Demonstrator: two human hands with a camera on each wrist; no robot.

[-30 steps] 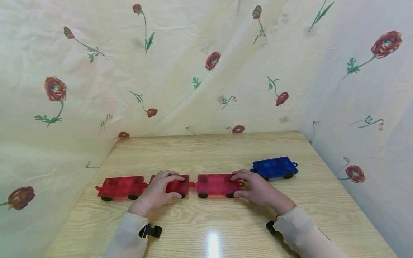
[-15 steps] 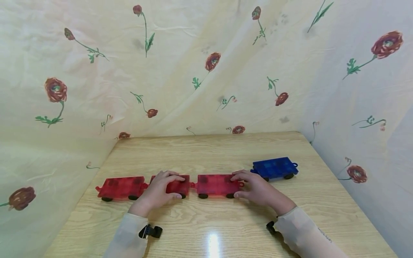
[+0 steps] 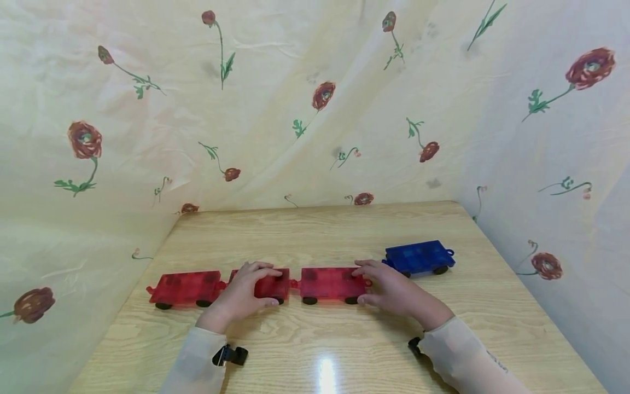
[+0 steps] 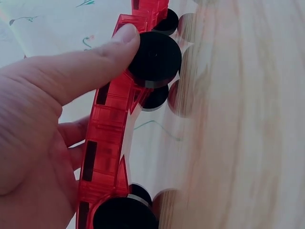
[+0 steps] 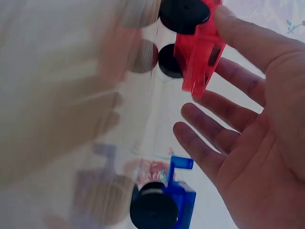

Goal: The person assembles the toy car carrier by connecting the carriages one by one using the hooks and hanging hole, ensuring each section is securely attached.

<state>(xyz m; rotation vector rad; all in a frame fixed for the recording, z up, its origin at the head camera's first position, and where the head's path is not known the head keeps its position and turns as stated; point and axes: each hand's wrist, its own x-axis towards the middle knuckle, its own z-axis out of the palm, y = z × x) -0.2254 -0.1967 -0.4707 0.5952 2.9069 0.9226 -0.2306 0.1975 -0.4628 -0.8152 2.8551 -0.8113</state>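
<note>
Three translucent red toy train cars with black wheels stand in a row on the table. My left hand (image 3: 239,296) holds the middle red car (image 3: 272,285), thumb on the near side by a wheel and fingers over the far side. The left red car (image 3: 186,287) stands just beyond that wrist. My right hand (image 3: 391,288) grips the right end of the right red car (image 3: 327,283) between thumb and forefinger; its other fingers are spread, as the right wrist view shows. Small couplings (image 3: 295,284) link the red cars' ends. A blue toy train car (image 3: 420,257) stands apart, behind the right hand.
The light wood-grain table (image 3: 305,230) has its back edge against a flowered cloth (image 3: 275,126), which also rises at both sides. A bright light reflection lies on the near part of the table. Each wrist wears a black strap with a small device (image 3: 230,354).
</note>
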